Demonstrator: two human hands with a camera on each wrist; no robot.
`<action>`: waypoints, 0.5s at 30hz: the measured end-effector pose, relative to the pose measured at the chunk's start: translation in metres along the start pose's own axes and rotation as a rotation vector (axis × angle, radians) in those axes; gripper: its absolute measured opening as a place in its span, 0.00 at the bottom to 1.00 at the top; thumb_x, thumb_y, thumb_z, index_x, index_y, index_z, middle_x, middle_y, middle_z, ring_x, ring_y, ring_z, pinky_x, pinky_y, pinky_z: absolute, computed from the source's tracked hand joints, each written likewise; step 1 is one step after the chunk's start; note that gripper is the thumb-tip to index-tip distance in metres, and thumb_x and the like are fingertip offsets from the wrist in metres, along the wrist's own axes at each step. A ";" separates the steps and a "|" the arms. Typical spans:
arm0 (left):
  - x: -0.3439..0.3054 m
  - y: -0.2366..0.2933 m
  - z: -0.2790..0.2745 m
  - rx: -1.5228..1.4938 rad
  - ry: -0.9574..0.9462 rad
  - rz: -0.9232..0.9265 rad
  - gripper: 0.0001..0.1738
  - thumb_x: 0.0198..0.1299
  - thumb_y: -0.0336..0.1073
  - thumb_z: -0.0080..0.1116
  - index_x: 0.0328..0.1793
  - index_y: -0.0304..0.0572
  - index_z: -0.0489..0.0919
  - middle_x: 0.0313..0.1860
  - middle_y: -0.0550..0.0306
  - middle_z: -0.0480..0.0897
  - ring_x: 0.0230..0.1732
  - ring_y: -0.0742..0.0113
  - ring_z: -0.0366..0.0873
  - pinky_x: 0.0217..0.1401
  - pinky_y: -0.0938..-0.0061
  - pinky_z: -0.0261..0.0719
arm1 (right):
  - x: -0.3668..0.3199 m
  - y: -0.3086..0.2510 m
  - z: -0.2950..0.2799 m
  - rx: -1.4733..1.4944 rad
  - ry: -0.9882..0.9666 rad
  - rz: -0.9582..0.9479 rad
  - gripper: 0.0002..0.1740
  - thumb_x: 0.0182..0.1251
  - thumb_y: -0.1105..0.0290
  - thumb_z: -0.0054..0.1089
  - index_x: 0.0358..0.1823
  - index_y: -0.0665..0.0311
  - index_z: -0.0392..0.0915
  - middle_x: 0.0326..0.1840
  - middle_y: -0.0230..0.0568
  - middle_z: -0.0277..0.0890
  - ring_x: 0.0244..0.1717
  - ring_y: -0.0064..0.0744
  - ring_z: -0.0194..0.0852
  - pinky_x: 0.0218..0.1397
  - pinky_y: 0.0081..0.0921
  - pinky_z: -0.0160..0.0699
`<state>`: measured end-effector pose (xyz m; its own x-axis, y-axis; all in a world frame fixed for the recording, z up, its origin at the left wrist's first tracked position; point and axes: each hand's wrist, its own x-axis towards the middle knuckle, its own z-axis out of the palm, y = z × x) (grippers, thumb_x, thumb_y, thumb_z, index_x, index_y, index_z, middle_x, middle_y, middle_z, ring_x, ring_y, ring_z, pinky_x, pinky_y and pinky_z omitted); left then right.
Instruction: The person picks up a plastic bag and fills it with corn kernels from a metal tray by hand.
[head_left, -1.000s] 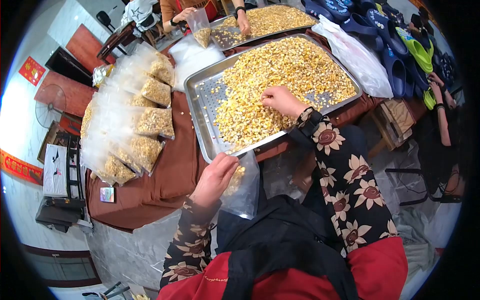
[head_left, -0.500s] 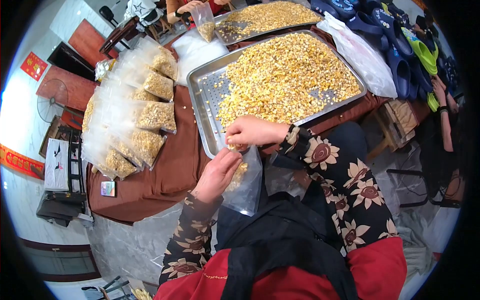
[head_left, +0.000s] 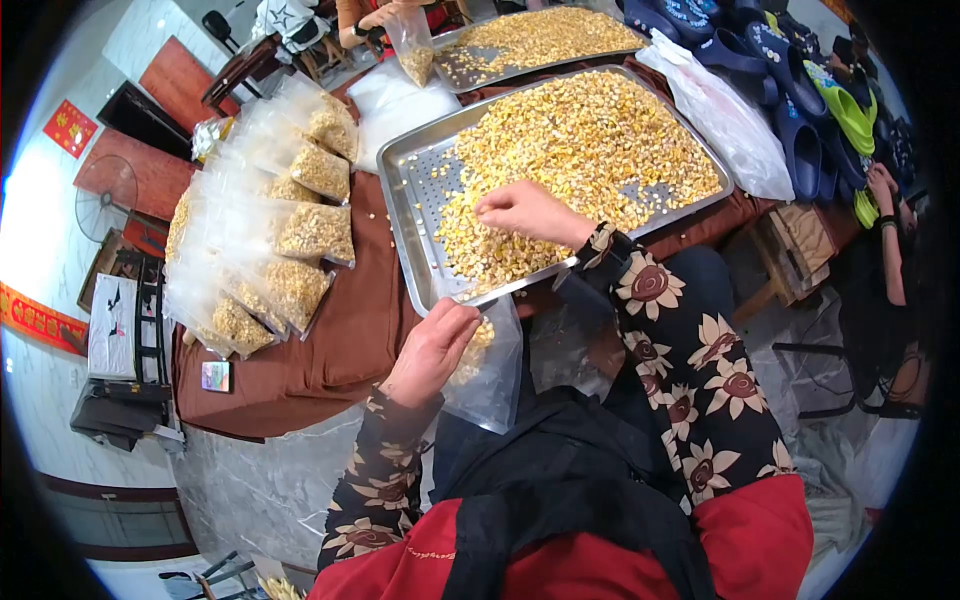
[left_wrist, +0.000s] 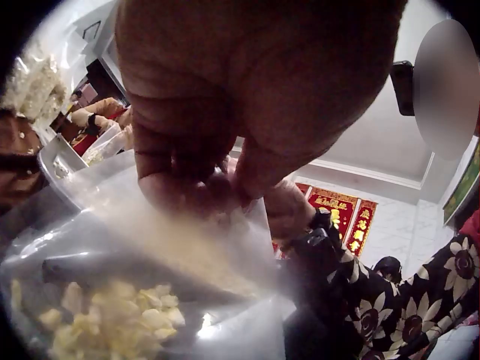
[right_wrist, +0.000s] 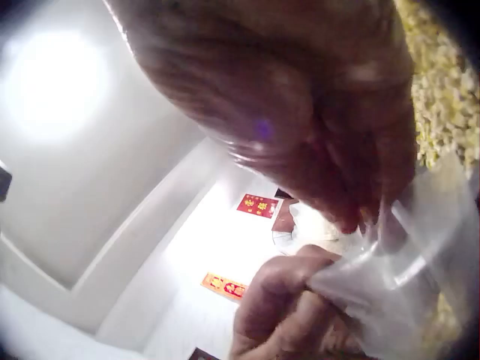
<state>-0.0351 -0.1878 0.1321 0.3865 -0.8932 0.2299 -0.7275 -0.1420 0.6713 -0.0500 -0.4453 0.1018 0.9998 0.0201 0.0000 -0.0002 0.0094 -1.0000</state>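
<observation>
brown-clothed table carries a metal tray heaped with corn kernels, with filled bags beside it. a clear bag hangs below the tray's near edge, its mouth pinched by the left hand fingers. the right hand rests on the kernels, fingers curled; whether they grip any cannot be told.
</observation>
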 end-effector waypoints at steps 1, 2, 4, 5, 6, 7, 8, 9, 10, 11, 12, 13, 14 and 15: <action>0.000 0.000 0.000 -0.007 0.005 -0.007 0.04 0.64 0.27 0.55 0.43 0.36 0.76 0.34 0.50 0.73 0.36 0.53 0.75 0.40 0.69 0.74 | 0.001 0.009 -0.016 -0.525 0.199 -0.182 0.20 0.61 0.58 0.62 0.47 0.67 0.80 0.39 0.46 0.80 0.42 0.37 0.80 0.47 0.35 0.78; 0.000 0.001 -0.001 -0.005 0.007 -0.004 0.04 0.64 0.27 0.55 0.43 0.36 0.76 0.34 0.50 0.73 0.36 0.53 0.75 0.40 0.69 0.74 | -0.002 0.011 -0.025 -1.049 0.399 -0.363 0.25 0.59 0.54 0.64 0.51 0.64 0.79 0.44 0.49 0.79 0.48 0.41 0.78 0.53 0.40 0.75; 0.000 0.001 -0.001 -0.014 0.005 -0.011 0.04 0.64 0.27 0.55 0.43 0.36 0.76 0.34 0.50 0.73 0.36 0.53 0.75 0.40 0.69 0.74 | -0.014 0.013 -0.035 -1.150 0.365 -0.210 0.29 0.56 0.50 0.65 0.55 0.59 0.77 0.49 0.51 0.75 0.52 0.45 0.74 0.56 0.43 0.71; 0.000 0.001 -0.002 -0.014 0.004 -0.011 0.04 0.64 0.27 0.55 0.43 0.36 0.76 0.34 0.50 0.73 0.36 0.53 0.75 0.40 0.69 0.74 | -0.018 0.011 -0.037 -1.244 0.326 -0.049 0.33 0.54 0.46 0.65 0.59 0.55 0.74 0.54 0.53 0.71 0.57 0.49 0.71 0.60 0.45 0.67; 0.000 0.001 -0.002 -0.008 0.003 -0.015 0.04 0.64 0.27 0.55 0.43 0.36 0.76 0.34 0.50 0.73 0.36 0.53 0.75 0.40 0.69 0.74 | -0.019 0.009 -0.038 -1.269 0.271 0.007 0.36 0.54 0.47 0.66 0.63 0.53 0.70 0.55 0.52 0.68 0.57 0.50 0.70 0.58 0.43 0.69; 0.000 0.001 -0.002 -0.004 0.000 -0.019 0.04 0.64 0.27 0.55 0.43 0.36 0.76 0.34 0.50 0.73 0.36 0.53 0.75 0.40 0.69 0.74 | -0.020 0.009 -0.037 -1.268 0.271 0.011 0.36 0.54 0.47 0.66 0.63 0.53 0.70 0.55 0.52 0.68 0.57 0.50 0.70 0.58 0.43 0.69; 0.000 0.001 -0.001 -0.006 -0.003 -0.019 0.04 0.64 0.27 0.55 0.43 0.36 0.76 0.34 0.50 0.73 0.36 0.53 0.75 0.40 0.69 0.74 | -0.021 0.009 -0.035 -1.169 0.232 0.032 0.35 0.55 0.48 0.67 0.63 0.53 0.71 0.54 0.52 0.68 0.57 0.52 0.70 0.58 0.43 0.69; 0.001 0.001 -0.001 -0.006 -0.001 -0.010 0.04 0.64 0.27 0.55 0.43 0.36 0.76 0.34 0.50 0.73 0.36 0.53 0.75 0.40 0.69 0.74 | -0.021 0.009 -0.033 -1.069 0.194 0.050 0.34 0.55 0.50 0.67 0.62 0.54 0.71 0.54 0.53 0.68 0.57 0.53 0.70 0.58 0.43 0.70; 0.001 0.001 -0.001 -0.005 0.002 -0.001 0.04 0.64 0.27 0.55 0.43 0.36 0.76 0.34 0.50 0.73 0.36 0.53 0.75 0.40 0.69 0.74 | -0.018 0.019 -0.032 -1.021 0.300 -0.049 0.25 0.57 0.55 0.66 0.54 0.58 0.77 0.49 0.53 0.73 0.52 0.52 0.73 0.56 0.42 0.72; 0.001 0.001 -0.001 -0.004 0.000 0.000 0.04 0.64 0.27 0.55 0.43 0.36 0.76 0.34 0.50 0.73 0.36 0.53 0.75 0.40 0.69 0.74 | -0.012 0.031 -0.037 -1.021 0.302 -0.049 0.25 0.57 0.55 0.66 0.54 0.58 0.77 0.49 0.53 0.73 0.52 0.52 0.73 0.56 0.42 0.72; 0.001 0.001 -0.001 -0.014 0.001 0.004 0.04 0.64 0.27 0.55 0.43 0.36 0.76 0.34 0.50 0.73 0.36 0.54 0.75 0.40 0.70 0.74 | -0.003 0.040 -0.045 -0.963 0.356 -0.138 0.20 0.58 0.57 0.65 0.48 0.60 0.80 0.44 0.52 0.76 0.50 0.53 0.74 0.55 0.43 0.72; 0.001 0.002 -0.001 -0.023 0.003 0.008 0.04 0.64 0.27 0.55 0.43 0.36 0.76 0.34 0.50 0.73 0.36 0.54 0.75 0.40 0.70 0.74 | 0.000 0.036 -0.046 -0.904 0.407 -0.226 0.16 0.59 0.59 0.64 0.42 0.62 0.82 0.39 0.52 0.79 0.48 0.54 0.75 0.55 0.43 0.73; 0.001 0.003 -0.002 -0.023 0.005 0.009 0.04 0.64 0.27 0.55 0.43 0.36 0.76 0.34 0.50 0.73 0.36 0.54 0.75 0.40 0.70 0.74 | -0.001 0.034 -0.044 -0.887 0.518 -0.379 0.11 0.59 0.63 0.63 0.35 0.64 0.83 0.30 0.43 0.80 0.36 0.43 0.80 0.44 0.37 0.78; 0.001 0.005 -0.004 -0.020 -0.004 0.002 0.04 0.64 0.27 0.55 0.43 0.36 0.76 0.34 0.50 0.73 0.36 0.54 0.75 0.40 0.70 0.74 | -0.002 0.030 -0.045 -0.889 0.517 -0.381 0.11 0.59 0.63 0.63 0.35 0.64 0.83 0.30 0.43 0.80 0.36 0.43 0.80 0.44 0.37 0.78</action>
<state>-0.0363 -0.1874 0.1386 0.3831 -0.8950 0.2286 -0.7169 -0.1319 0.6846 -0.0515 -0.4902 0.0711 0.8187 -0.2548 0.5146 0.1178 -0.8026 -0.5848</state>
